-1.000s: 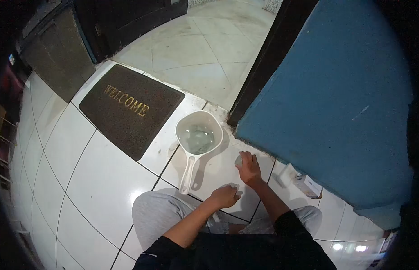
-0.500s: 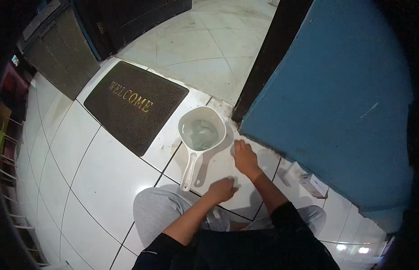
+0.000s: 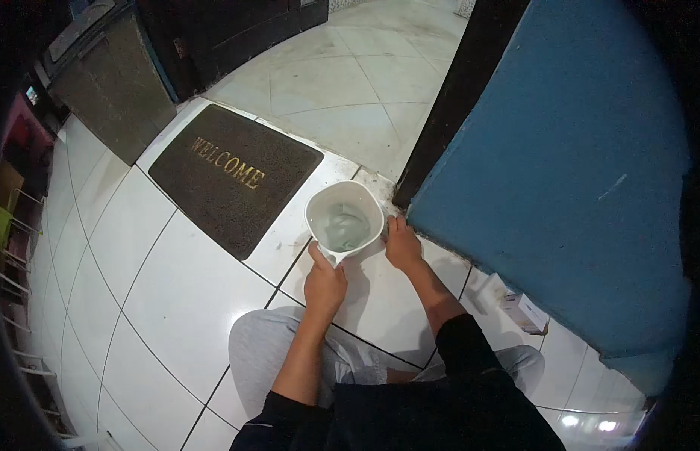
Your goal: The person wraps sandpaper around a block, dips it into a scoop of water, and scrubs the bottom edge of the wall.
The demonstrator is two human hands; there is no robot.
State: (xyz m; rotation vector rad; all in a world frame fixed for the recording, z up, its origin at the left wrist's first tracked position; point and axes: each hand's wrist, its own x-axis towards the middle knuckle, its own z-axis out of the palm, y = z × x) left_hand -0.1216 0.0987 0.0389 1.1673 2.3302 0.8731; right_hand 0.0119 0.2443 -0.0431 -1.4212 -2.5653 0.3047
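A white plastic water dipper (image 3: 315, 218) with clear water in it is in front of me, over the floor tiles near the door frame. My left hand (image 3: 324, 287) is closed around its handle and covers most of it. Curled against the dipper's right outer side, my right hand (image 3: 403, 245) has its fingertips partly hidden by the wall of the dipper. Whether the dipper's base touches the floor is hidden.
A dark doormat (image 3: 230, 180) reading WELCOME lies to the left of the dipper. The blue wall (image 3: 553, 165) and dark door frame (image 3: 463, 98) rise at right. A small white box (image 3: 524, 312) stands by the wall. White tiles (image 3: 207, 263) cover the floor.
My left hand has moved up and forward and taken hold of the dipper's handle. My right hand has shifted slightly left, to the dipper's side.
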